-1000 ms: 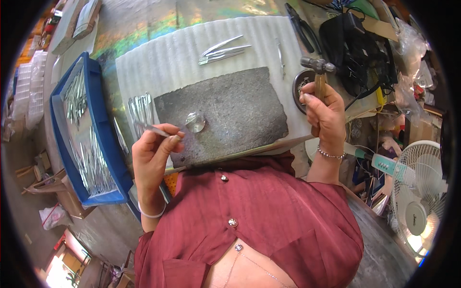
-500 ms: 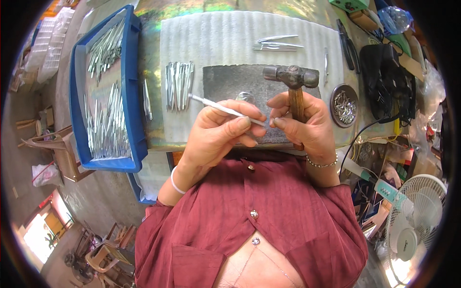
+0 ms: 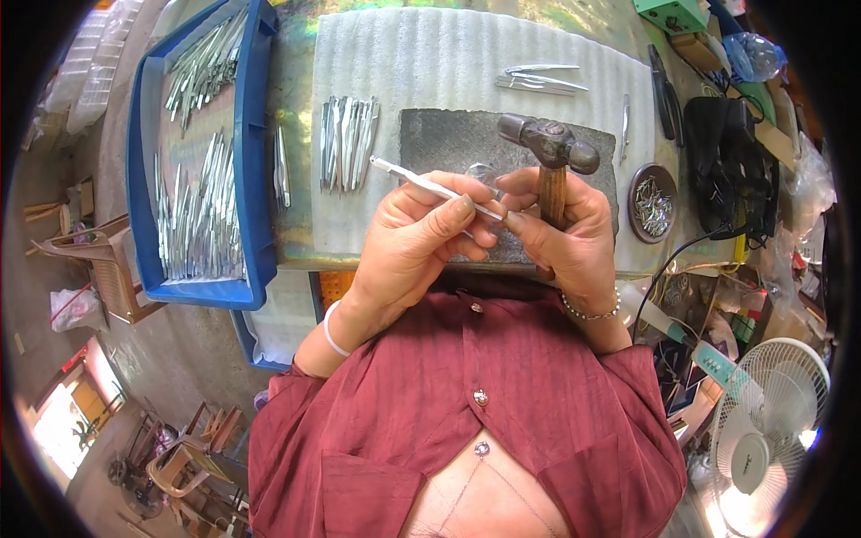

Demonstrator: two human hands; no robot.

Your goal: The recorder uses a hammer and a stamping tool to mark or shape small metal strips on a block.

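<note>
My left hand [image 3: 429,220] is closed in a pinch around a slim silver metal piece [image 3: 414,178], tweezer-like in shape, held at a slant with its far end pointing up and left. Its lower end meets the fingertips of my right hand [image 3: 569,222]. That hand is closed, with the wooden handle of a ball-peen hammer [image 3: 553,193] resting between the fingers, head upward. Whether the right fingertips pinch anything small there is hidden. Behind the hands lies a dark flat block [image 3: 439,134], with a small shiny round object [image 3: 482,170] on it, partly covered by my fingers.
A row of similar metal pieces [image 3: 348,143] lies on white foam sheet [image 3: 404,54]. The blue tray [image 3: 256,179] at left holds many more. A few pieces [image 3: 543,79] lie at the back. To the right are a round dish [image 3: 639,226] of small metal parts and pliers [image 3: 665,94].
My right fingertips have come together with the lower end of the metal piece. The hammer head has tilted, its right end lower. The whole view has shifted slightly.
</note>
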